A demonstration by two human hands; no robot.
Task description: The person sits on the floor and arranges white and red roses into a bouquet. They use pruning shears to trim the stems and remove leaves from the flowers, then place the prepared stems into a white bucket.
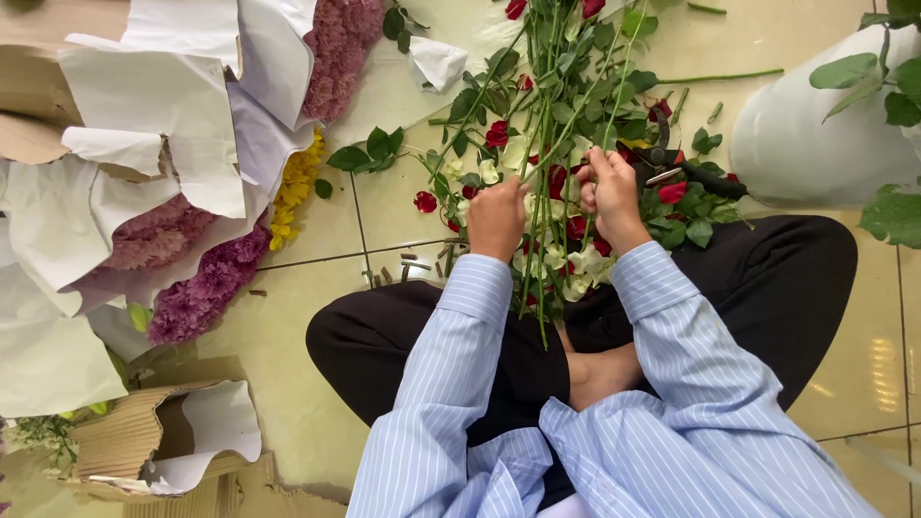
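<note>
Paper wrapping, white and crumpled, covers purple flower bunches at left, above torn brown cardboard. Left hand clenches around green rose stems. Right hand pinches a stem, apparently. Black shears lie just beside it; a white vase is cut off at right.

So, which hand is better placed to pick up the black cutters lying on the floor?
The right hand. The black cutters lie on the leaves just beside it, on its outer side. The left hand is closed around the bundle of stems and is farther away, on the other side of the bundle.
</note>
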